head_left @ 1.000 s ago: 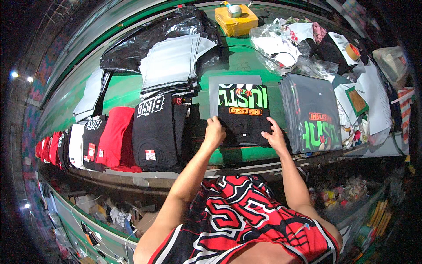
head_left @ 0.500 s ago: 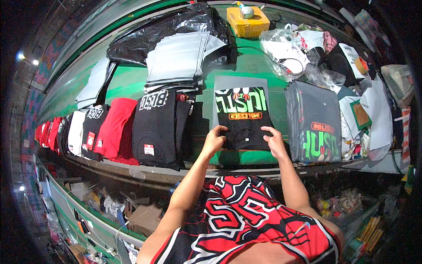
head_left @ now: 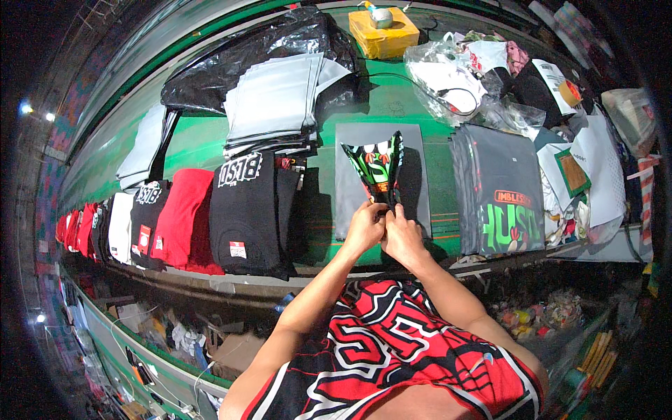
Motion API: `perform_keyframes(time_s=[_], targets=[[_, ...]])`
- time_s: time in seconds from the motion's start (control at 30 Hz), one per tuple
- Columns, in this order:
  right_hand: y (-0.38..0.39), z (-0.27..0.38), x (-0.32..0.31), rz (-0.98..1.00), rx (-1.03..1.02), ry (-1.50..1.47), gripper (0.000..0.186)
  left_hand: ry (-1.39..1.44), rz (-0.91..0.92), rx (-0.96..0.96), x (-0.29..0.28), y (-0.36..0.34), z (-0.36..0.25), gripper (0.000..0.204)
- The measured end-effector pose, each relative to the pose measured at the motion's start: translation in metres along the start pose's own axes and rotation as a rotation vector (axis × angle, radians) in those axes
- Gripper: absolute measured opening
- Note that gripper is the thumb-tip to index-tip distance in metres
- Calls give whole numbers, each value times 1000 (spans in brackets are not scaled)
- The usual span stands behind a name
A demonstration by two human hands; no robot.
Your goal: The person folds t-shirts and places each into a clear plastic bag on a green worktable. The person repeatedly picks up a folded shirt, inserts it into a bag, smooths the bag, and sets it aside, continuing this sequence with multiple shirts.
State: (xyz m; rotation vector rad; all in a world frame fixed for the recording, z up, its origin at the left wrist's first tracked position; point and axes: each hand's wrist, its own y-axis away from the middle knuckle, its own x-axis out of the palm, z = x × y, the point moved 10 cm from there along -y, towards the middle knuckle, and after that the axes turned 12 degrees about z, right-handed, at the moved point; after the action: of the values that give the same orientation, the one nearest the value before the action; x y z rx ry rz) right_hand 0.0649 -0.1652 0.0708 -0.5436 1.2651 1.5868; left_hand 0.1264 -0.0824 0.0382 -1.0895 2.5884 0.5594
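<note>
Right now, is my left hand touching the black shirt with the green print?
Touching: the head view shows the left hand gripping the near end of the gathered black shirt.

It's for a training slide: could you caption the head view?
Left hand and right hand hold a black printed shirt bunched together over a flat grey sheet on a green table.

Shirt, one o'clock: matt cloth. Bag, eleven: glossy, crinkled plastic. Red pile, nine o'clock: matt cloth.

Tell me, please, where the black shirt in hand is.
The shirt is just right of the head view's centre, gripped by left hand and right hand over a grey sheet.
</note>
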Motion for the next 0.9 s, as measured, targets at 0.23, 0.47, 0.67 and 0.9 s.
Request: perform_keyframes(time_s=[0.23, 0.47, 0.67, 0.9], targets=[[-3, -36, -2, -225, 5, -142, 33, -338, 81, 288, 0, 34, 2, 35], [-9, -45, 7, -173, 47, -195, 32, -815, 337, 389, 23, 50, 17, 30], [-7, -46, 7, -202, 42, -172, 33, -746, 439, 346, 25, 37, 28, 32], [21, -49, -42, -295, -45, -198, 40, -788, 452, 457, 22, 33, 8, 33]])
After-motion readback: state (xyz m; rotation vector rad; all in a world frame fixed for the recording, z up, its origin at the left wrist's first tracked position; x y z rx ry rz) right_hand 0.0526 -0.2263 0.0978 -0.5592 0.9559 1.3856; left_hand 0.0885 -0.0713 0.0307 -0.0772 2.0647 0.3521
